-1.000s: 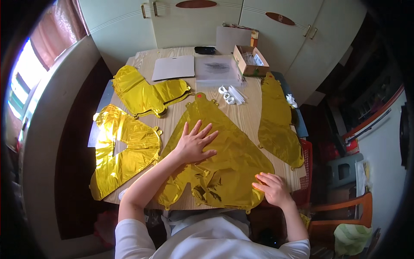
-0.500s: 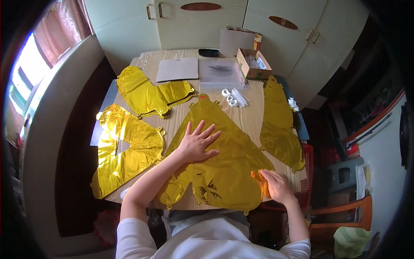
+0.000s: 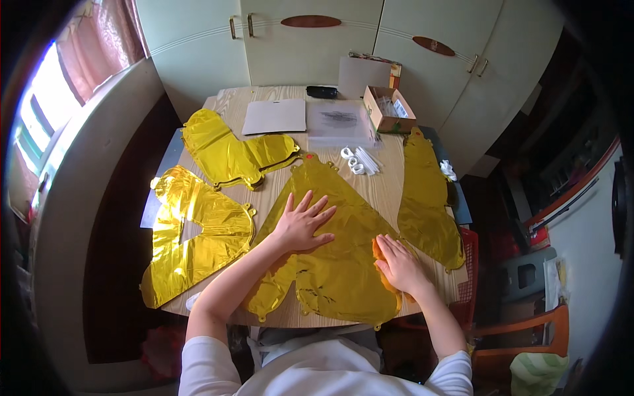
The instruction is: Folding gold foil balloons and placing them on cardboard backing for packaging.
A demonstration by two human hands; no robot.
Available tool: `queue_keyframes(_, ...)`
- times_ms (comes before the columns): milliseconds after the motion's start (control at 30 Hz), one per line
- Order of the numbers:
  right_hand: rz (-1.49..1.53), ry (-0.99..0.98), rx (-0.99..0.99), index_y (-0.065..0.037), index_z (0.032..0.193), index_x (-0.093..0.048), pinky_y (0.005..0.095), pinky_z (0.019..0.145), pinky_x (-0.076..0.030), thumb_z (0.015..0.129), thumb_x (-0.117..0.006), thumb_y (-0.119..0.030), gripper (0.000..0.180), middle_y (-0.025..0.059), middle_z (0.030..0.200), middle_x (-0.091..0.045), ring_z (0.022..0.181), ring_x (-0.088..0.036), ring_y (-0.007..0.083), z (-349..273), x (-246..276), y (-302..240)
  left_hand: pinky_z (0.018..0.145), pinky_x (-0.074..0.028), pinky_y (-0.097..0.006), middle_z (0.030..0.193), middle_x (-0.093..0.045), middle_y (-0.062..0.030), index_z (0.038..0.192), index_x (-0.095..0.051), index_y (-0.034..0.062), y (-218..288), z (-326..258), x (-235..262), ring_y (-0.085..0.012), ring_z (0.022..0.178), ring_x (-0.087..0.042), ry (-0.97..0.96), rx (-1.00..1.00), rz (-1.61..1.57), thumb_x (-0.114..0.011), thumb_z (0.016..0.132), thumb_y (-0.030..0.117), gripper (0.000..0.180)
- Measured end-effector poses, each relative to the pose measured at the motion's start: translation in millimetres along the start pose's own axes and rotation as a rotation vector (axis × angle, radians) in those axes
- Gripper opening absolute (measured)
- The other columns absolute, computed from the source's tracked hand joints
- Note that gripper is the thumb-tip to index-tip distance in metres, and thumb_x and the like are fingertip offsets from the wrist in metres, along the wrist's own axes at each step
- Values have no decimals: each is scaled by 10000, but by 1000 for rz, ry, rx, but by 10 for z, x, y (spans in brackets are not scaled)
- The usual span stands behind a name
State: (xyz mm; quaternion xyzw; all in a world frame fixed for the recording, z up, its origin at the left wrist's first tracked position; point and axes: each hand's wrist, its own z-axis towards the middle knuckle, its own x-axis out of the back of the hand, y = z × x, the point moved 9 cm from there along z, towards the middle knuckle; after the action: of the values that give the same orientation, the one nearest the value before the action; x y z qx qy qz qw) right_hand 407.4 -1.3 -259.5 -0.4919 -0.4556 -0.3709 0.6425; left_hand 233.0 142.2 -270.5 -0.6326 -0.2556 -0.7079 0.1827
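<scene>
A large gold foil balloon [image 3: 343, 270], uninflated and roughly triangular, lies flat at the middle of the table. My left hand [image 3: 304, 222] rests on its upper part, palm down with the fingers spread. Toward the balloon's right edge, my right hand [image 3: 401, 265] presses an orange cloth [image 3: 377, 249] against the foil, its fingers straight and close together. Most of the cloth is hidden under that hand. Dark marks and creases show on the foil near the lower edge.
Gold foil balloons lie at the left front [image 3: 218, 231], left back [image 3: 224, 152] and right [image 3: 422, 198]. Behind the middle balloon are white rings and sticks [image 3: 366, 160], a clear plastic sheet [image 3: 337, 135], a grey-white board [image 3: 274, 117] and a cardboard box [image 3: 388, 120].
My right hand has moved left and slightly up with the orange cloth, from the balloon's right edge onto the foil. The left hand stays on the foil. The whole view has shifted slightly.
</scene>
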Motion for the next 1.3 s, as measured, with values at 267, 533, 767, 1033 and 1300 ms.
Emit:
queue_keyframes(267,77,-17,-2,18,1458,-351,448,1140,-317,972,-548,-291,609,216,1475,-422,1381,-389,357,4,-41,66,1138,-78,-680,1590,-280,-87,1531,-311,252,30,8,-26,-388,1481,-155,-18,-2,-3,-407,889,719,799)
queue_keyframes(533,88,-17,20,14,1481,-312,445,1162,-276,959,-563,-399,711,213,1525,-347,1423,-320,355,-15,-44,39,1128,-77,-695,1591,-278,-86,1532,-307,256,51,7,-15,-393,1481,-154,-10,-7,-2,-403,890,720,798)
queue_keyframes(767,18,39,87,2,1437,-398,468,1155,-286,949,-569,-441,681,200,1500,-391,1404,-350,362,128,69,-138,1144,-66,-679,1613,-212,-91,1545,-272,218,7,-45,93,-359,1496,-111,-33,21,-39,-329,938,682,766)
queue_keyframes(1033,-26,19,501,-4,1365,-493,444,1129,-336,950,-571,-398,577,173,1404,-515,1333,-454,319,1780,212,-1516,1100,-361,-455,1423,-498,-160,1381,-495,75,-1633,-398,584,-307,1339,-449,102,240,-30,-523,916,228,491)
queue_keyframes(1300,66,-238,664,4,1280,-552,423,1053,-416,893,-635,-378,549,195,1351,-543,1238,-523,344,2879,-689,-2743,972,-464,-448,1164,-645,-203,1188,-644,65,-3028,-1582,914,-372,1115,-591,340,611,-282,-570,883,198,340)
